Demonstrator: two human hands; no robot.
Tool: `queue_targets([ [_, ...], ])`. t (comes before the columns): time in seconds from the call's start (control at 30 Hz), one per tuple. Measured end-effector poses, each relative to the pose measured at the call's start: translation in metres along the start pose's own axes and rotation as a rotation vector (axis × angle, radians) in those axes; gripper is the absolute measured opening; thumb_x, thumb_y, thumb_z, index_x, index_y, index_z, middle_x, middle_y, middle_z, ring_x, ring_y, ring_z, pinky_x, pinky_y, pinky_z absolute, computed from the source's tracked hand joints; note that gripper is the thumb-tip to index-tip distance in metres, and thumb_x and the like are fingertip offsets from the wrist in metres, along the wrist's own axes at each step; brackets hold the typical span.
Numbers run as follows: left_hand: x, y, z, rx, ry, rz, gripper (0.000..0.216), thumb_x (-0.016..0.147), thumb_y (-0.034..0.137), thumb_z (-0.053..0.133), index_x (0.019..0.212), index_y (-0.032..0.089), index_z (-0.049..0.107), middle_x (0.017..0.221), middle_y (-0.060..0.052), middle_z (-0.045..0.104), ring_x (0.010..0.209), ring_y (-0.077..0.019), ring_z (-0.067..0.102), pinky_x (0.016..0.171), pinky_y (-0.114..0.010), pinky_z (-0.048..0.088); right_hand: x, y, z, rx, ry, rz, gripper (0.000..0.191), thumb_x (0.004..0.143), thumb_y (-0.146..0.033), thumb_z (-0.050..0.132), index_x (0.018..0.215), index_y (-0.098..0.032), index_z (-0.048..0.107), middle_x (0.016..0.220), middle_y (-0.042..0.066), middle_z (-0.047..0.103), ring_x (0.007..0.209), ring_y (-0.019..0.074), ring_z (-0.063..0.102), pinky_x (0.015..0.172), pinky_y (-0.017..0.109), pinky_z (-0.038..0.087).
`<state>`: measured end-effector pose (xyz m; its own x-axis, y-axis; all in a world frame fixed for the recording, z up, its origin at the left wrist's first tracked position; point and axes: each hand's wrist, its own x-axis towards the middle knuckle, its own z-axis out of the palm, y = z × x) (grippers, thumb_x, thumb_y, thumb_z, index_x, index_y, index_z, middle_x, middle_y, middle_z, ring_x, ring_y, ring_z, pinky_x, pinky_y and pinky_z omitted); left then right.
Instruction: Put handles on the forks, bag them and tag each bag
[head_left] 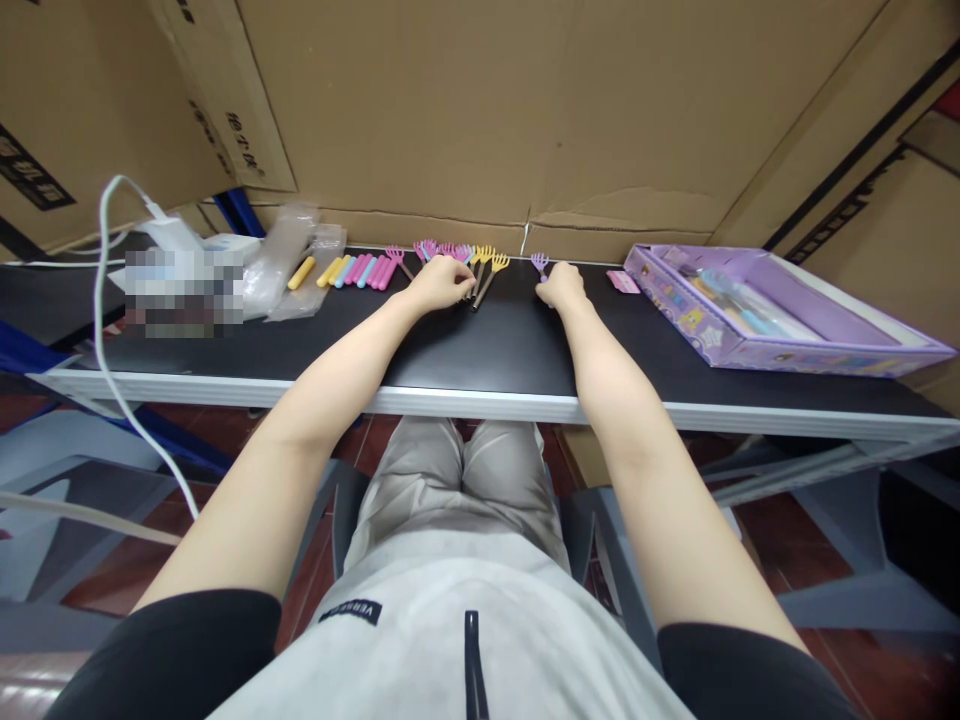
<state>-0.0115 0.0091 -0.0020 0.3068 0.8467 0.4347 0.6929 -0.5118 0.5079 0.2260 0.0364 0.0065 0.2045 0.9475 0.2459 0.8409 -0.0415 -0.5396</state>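
Note:
My left hand (441, 283) rests curled on the black table (480, 350), its fingers closed over a row of small pink and yellow fork-shaped scratchers (457, 252) at the far edge. Two yellow scratchers (491, 266) lie just right of it. My right hand (561, 285) is closed in a pinch on the handle of a purple scratcher (539, 263), whose claw head sticks out to the left of the fingers. A line of pink, blue and yellow handles (360, 270) lies to the left of the scratchers.
A purple open gift box (757, 315) stands on the right, a small pink card (622, 282) beside it. Clear plastic bags (292, 262) and a white charger with its cable (169, 235) lie on the left. Cardboard boxes (525, 110) wall the back.

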Motion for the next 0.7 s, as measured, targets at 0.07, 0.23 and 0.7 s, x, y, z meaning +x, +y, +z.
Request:
queue_targets([
  [0.07,0.0007,-0.0017,0.0003,0.030,-0.006,0.025,0.020,0.084,0.021,0.063,0.072,0.019,0.078,0.067,-0.005,0.070,0.076,-0.0213,0.065,0.096,-0.037,0.051,-0.0023,-0.0007,-0.0031,-0.060,-0.031,0.012,0.041,0.087,0.004,0.071,0.128,0.002,0.074,0.134,0.032,0.070,0.135,0.0443,0.068,0.119,0.055,0.052],
  [0.23,0.0017,-0.0035,0.0001,0.108,-0.029,0.064,0.024,0.089,0.020,0.059,0.077,0.016,0.079,0.072,-0.006,0.072,0.073,-0.0195,0.063,0.089,-0.036,0.052,-0.0054,-0.0013,-0.0075,-0.172,-0.066,0.028,0.039,0.098,-0.004,0.063,0.136,0.000,0.072,0.145,0.029,0.067,0.139,0.0391,0.067,0.119,0.046,0.051],
  [0.7,0.0017,-0.0019,-0.0004,0.093,-0.039,0.074,0.022,0.087,0.016,0.061,0.075,0.016,0.079,0.072,-0.006,0.074,0.072,-0.0192,0.064,0.085,-0.033,0.052,0.0000,0.0048,-0.0047,-0.197,-0.034,0.066,0.041,0.102,-0.007,0.061,0.141,0.001,0.069,0.149,0.030,0.065,0.137,0.0366,0.068,0.117,0.043,0.053],
])
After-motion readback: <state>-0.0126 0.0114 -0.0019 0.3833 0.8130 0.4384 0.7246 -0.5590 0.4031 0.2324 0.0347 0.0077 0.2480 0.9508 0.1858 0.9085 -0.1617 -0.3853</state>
